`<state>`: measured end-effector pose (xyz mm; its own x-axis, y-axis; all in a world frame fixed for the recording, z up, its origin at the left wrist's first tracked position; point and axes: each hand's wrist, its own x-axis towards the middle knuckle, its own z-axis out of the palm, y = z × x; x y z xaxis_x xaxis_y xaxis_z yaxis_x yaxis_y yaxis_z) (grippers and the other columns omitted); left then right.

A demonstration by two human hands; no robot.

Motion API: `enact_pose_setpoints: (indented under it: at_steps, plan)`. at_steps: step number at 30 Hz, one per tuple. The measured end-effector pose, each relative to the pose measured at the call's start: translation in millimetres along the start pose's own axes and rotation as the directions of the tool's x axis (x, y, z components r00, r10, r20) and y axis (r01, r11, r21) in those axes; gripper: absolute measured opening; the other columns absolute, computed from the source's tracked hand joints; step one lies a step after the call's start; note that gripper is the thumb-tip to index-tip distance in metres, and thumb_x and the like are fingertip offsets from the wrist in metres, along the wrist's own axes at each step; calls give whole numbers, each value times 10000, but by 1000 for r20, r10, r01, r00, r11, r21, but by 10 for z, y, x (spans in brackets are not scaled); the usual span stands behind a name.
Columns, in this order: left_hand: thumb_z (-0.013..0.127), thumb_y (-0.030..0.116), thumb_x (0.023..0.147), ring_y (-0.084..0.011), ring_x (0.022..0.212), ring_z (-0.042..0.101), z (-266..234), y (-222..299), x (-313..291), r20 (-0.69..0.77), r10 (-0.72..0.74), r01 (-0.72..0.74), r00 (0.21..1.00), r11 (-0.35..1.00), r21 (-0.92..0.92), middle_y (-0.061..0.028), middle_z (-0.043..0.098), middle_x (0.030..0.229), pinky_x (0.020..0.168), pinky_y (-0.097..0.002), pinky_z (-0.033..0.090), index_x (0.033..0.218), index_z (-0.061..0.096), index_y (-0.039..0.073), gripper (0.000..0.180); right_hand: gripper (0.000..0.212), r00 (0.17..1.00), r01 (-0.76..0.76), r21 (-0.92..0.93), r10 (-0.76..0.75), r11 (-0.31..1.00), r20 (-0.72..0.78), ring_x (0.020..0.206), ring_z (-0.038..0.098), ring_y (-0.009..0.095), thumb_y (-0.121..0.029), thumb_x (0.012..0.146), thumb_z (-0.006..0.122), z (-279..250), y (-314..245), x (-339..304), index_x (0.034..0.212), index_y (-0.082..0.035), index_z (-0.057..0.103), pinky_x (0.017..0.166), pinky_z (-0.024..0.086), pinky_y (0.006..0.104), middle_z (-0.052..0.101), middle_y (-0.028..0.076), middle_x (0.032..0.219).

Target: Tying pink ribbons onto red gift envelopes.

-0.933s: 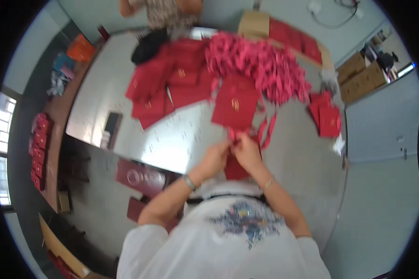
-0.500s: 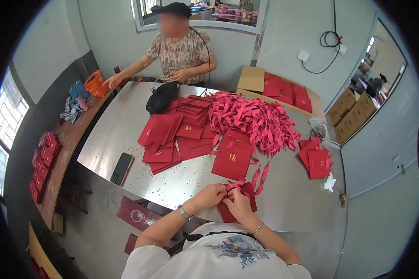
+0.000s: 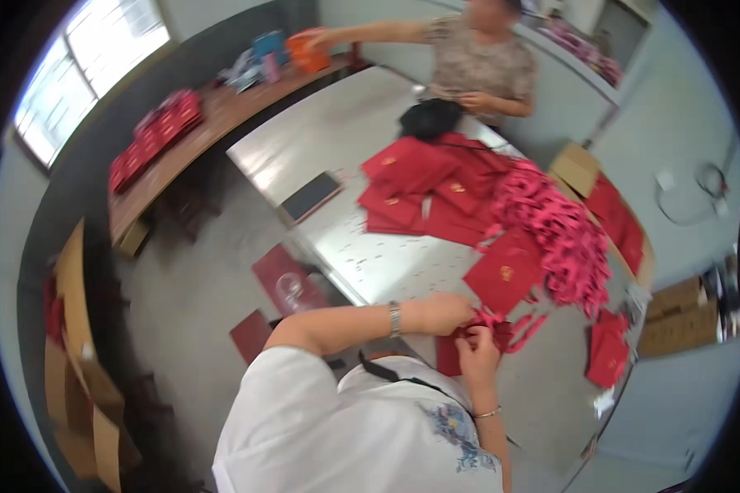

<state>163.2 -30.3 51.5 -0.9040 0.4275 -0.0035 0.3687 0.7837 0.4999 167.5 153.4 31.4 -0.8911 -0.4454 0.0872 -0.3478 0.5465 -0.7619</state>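
Left hand (image 3: 444, 313) and right hand (image 3: 478, 352) nearly meet, both pinching pink ribbon (image 3: 491, 315) on a red bag (image 3: 448, 355) at the near edge of the metal table (image 3: 316, 135)! Just beyond, a second red bag (image 3: 506, 271); farther, tangled ribbons (image 3: 557, 242) right, red pile (image 3: 419, 177) left; across, a co-worker (image 3: 481, 70), arm stretched left.

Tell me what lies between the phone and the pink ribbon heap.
In the head view, a pile of flat red items lies between the phone and the pink ribbon heap.
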Motion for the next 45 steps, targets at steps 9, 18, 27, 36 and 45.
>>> enact_pose_setpoints:
  at_steps: [9, 18, 27, 36, 45]
  plan:
    - [604, 32, 693, -309, 880, 605, -66, -213, -76, -279, -160, 181, 947, 982, 48, -95, 578, 937, 695, -422, 510, 845, 630, 91, 165, 317, 992, 79, -182, -60, 980, 111, 792, 628, 312, -68, 795, 640, -213, 3, -78, 1092, -59, 529, 678, 471, 426, 643, 144, 834]
    - [519, 74, 821, -367, 875, 596, 7, -496, -211, -351, -297, 293, 888, 954, -64, -163, 598, 941, 738, -451, 481, 915, 598, 63, 123, 367, 764, 565, -349, -634, 748, -123, 946, 589, 295, -54, 763, 667, -247, -108, -46, 1111, -37, 550, 832, 473, 390, 614, 131, 1045]
    - [516, 122, 863, -342, 862, 602, 100, -547, -34, -316, -326, 336, 891, 942, -24, -130, 601, 928, 727, -419, 487, 893, 613, 66, 116, 504, 998, 47, -321, -57, 946, -21, 1074, 495, 334, -135, 689, 745, -190, 606, -336, 1140, -17, 553, 913, 438, 408, 519, 150, 1150]
    - [566, 158, 841, -330, 924, 607, 22, -961, -79, -454, -637, 690, 623, 721, -66, -130, 620, 992, 766, -431, 488, 1001, 646, 74, 197, 486, 999, 17, -311, -7, 950, 31, 1074, 492, 313, -132, 675, 755, -254, 589, -280, 1108, -27, 561, 894, 453, 394, 520, 114, 1121]
    - [590, 116, 813, -321, 879, 594, 293, -362, 215, -426, -229, 184, 875, 972, -146, -131, 623, 890, 767, -408, 489, 895, 666, 59, 126, 486, 1000, -8, -252, 14, 968, 22, 1116, 469, 340, -113, 670, 745, -260, 593, -270, 1107, -23, 555, 958, 412, 399, 508, 150, 1152]
